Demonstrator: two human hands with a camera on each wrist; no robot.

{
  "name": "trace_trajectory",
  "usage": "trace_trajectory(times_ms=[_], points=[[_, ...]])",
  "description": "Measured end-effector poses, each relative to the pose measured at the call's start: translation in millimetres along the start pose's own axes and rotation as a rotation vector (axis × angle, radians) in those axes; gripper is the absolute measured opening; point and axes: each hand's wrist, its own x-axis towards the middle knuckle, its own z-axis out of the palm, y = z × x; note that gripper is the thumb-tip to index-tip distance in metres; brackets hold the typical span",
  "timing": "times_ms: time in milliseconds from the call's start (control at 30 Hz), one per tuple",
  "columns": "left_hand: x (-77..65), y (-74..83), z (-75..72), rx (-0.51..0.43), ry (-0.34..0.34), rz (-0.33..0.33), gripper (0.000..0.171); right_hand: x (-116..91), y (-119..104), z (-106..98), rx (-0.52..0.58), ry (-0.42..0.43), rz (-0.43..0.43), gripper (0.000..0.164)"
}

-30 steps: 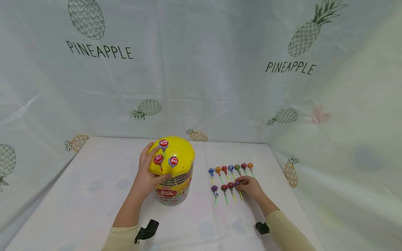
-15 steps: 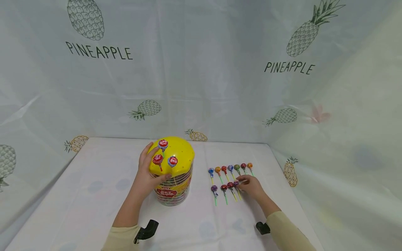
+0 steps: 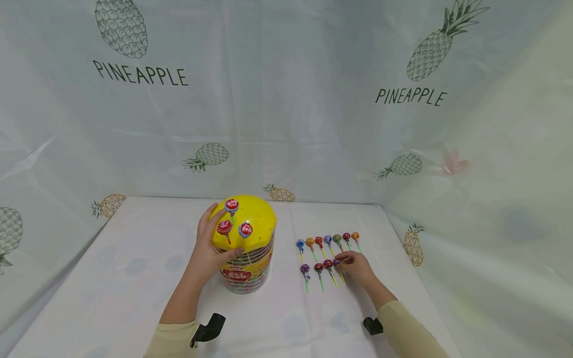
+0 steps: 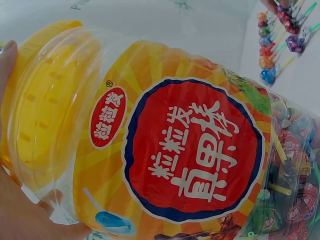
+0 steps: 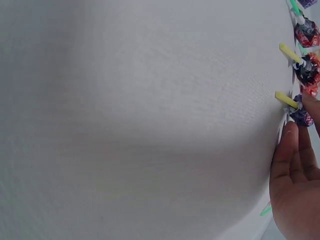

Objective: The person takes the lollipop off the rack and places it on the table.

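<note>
A clear plastic candy jar (image 3: 247,273) stands upright on the table, topped by a domed yellow lid (image 3: 259,216) with lollipop stickers. My left hand (image 3: 212,246) grips it at the lid, thumb in front and fingers over the far left side. Through the jar's wall, several wrapped lollipops (image 4: 300,200) show in the left wrist view. At the right end of the near lollipop row, my right hand (image 3: 355,266) pinches a purple-wrapped lollipop (image 5: 302,117) by its head. Its yellow stick points toward the body, close over the cloth.
Beyond the right hand lies a far row of lollipops, including a blue one (image 3: 300,244) and an orange one (image 3: 355,235). Left of the held one, the near row has a purple lollipop (image 3: 305,268) and two dark red ones. White cloth (image 3: 268,328) covers the table; a pineapple-print curtain (image 3: 286,99) hangs behind.
My right hand has shifted the pinched lollipop slightly, and its stick now lies closer to the neighbouring one. The left hand and the jar stay in place.
</note>
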Motion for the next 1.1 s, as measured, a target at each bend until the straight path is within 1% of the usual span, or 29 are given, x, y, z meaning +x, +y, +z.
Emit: trace_trajectory(times_ms=[200, 267, 333, 400, 533, 700, 833, 933, 1033, 1100], points=[[0.1, 0.7, 0.5, -0.006, 0.001, 0.000, 0.089, 2.3, 2.9, -3.8, 0.004, 0.005, -0.001, 0.021], [0.0, 0.8, 0.7, -0.007, -0.002, 0.000, 0.089, 2.0, -1.3, -8.1, 0.008, 0.016, -0.019, 0.023], [-0.2, 0.9, 0.8, -0.006, -0.003, 0.000, 0.089, 0.4, -10.9, -13.8, 0.022, 0.031, -0.051, 0.025], [-0.5, 1.0, 0.8, -0.007, -0.001, 0.002, 0.089, -2.3, -25.3, -20.0, 0.042, 0.032, -0.105, 0.028], [-0.7, 0.7, 0.8, 0.000, 0.007, 0.008, 0.089, -10.0, -64.8, -27.8, 0.111, 0.030, -0.217, 0.029], [0.1, -2.0, 1.1, 0.008, 0.012, 0.012, 0.090, -23.1, -113.5, -26.2, 0.202, -0.001, -0.342, 0.026], [0.2, -3.7, 1.6, 0.008, 0.014, 0.012, 0.091, -35.8, -145.2, -16.9, 0.293, -0.051, -0.402, 0.024], [-0.9, -3.4, 1.3, 0.004, 0.015, 0.010, 0.091, -44.5, -162.5, -5.7, 0.370, -0.088, -0.464, 0.025], [-2.3, -2.1, 0.7, 0.000, 0.016, 0.009, 0.090, -52.0, -176.1, 7.7, 0.436, -0.120, -0.567, 0.024], [-3.5, -1.2, 0.2, -0.006, 0.014, 0.012, 0.089, -61.6, -188.8, 14.2, 0.464, -0.147, -0.634, 0.021]])
